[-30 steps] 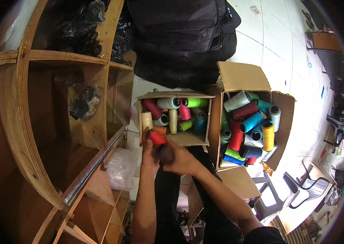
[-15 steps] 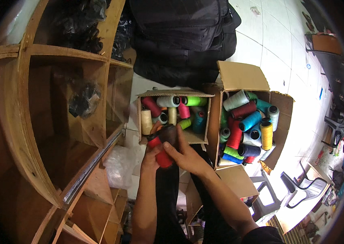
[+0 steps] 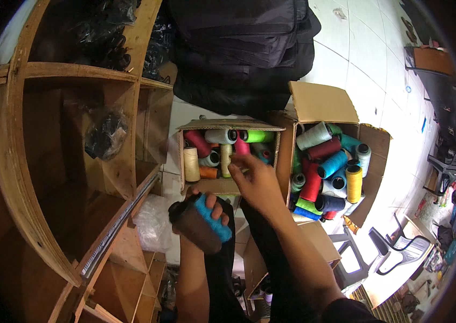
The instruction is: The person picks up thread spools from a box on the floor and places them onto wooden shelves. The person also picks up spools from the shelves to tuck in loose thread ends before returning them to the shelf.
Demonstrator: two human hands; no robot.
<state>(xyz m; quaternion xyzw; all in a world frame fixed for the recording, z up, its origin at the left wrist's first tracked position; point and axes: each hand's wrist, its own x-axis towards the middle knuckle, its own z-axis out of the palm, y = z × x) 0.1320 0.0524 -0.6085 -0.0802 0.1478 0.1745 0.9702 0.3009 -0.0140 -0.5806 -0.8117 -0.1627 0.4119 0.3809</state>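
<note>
My left hand point(image 3: 218, 211) is closed around two thread spools held side by side, a dark brown one point(image 3: 200, 232) and a bright blue one point(image 3: 211, 218). They tilt in front of the smaller cardboard box point(image 3: 220, 187). Over that box's right side hangs my right hand point(image 3: 257, 180), with thumb and forefinger apart and nothing visible between them. It partly covers a pink spool point(image 3: 242, 146). Around it in the box lie a cream spool point(image 3: 191, 164), a lime green spool point(image 3: 256, 136), a pale grey spool point(image 3: 220, 136) and an orange spool point(image 3: 208, 172).
A larger open box point(image 3: 374, 177) on the right holds many-coloured spools, including a yellow one point(image 3: 354, 183). Wooden shelving point(image 3: 18, 134) runs along the left. Black bags point(image 3: 238, 48) lie beyond the boxes. A clear plastic bag point(image 3: 153, 222) sits beside the shelf.
The red spool is gone from my hands, and a blue one now shows beside the brown one. My left hand has moved nearer; my right has let go and moved right over the box.
</note>
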